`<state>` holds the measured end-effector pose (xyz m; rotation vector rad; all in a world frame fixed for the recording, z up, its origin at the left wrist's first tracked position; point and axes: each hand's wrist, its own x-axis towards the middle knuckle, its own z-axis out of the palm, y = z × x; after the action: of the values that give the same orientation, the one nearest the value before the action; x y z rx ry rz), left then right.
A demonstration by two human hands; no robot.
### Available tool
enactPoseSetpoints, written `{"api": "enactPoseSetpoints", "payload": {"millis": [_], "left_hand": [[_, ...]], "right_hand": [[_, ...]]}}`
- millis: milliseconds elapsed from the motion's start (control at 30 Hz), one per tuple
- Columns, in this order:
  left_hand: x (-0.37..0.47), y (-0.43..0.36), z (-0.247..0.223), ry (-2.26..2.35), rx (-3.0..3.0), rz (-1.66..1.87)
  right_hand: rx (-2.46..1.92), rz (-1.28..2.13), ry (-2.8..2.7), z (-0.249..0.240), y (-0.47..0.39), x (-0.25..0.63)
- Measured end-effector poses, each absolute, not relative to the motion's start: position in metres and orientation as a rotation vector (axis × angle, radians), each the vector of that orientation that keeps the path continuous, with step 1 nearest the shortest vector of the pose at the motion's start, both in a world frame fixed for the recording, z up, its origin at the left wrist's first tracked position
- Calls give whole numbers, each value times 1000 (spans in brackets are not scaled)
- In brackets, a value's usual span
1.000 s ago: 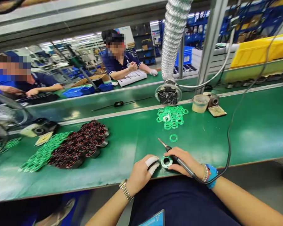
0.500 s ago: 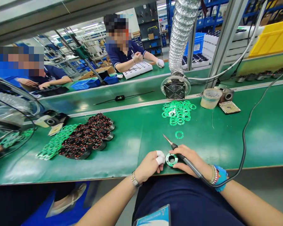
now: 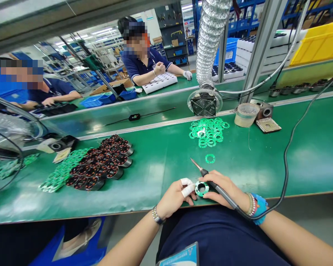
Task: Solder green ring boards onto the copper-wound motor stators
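Near the bench's front edge, my right hand (image 3: 224,187) is closed around a soldering iron (image 3: 217,187) whose bare tip points up and left. Its fingertips and thumb also steady a round part with a green ring-shaped circuit board (image 3: 202,188) on top. At the left rim of this part is my left hand (image 3: 178,195), thumb and index finger in white finger covers and pinched together. Whatever lies between those fingertips is too small to make out. One loose green ring board (image 3: 210,159) lies just beyond the iron's tip.
Behind it lies a pile of green ring boards (image 3: 209,132) below a fan (image 3: 204,106). A tub (image 3: 246,115) and a soldering sponge tray (image 3: 268,125) stand at right. Wound motor stators (image 3: 102,162) and more boards (image 3: 63,170) fill the left. A co-worker (image 3: 147,62) sits opposite.
My left thumb and index finger have straightened somewhat and moved against the part's left rim. The right hand, iron and part have stayed nearly still. The view has shifted slightly.
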<state>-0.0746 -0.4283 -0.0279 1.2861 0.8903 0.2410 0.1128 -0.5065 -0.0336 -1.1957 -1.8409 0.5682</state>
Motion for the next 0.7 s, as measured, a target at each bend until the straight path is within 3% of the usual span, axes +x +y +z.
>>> {"api": "enactPoseSetpoints", "payload": {"millis": [300,533,700], "left_hand": [[-77,-440,-32,960,1660,356],[-101,-450,-40,666,2801,736],[-101,-449,-34,504,3019,844]], "right_hand": [[-1216,509,-1842,-39,-508,110],[-1246,397,-1824,-46,-511,102],[-1248,366,-1827,-47,-512,101]]}}
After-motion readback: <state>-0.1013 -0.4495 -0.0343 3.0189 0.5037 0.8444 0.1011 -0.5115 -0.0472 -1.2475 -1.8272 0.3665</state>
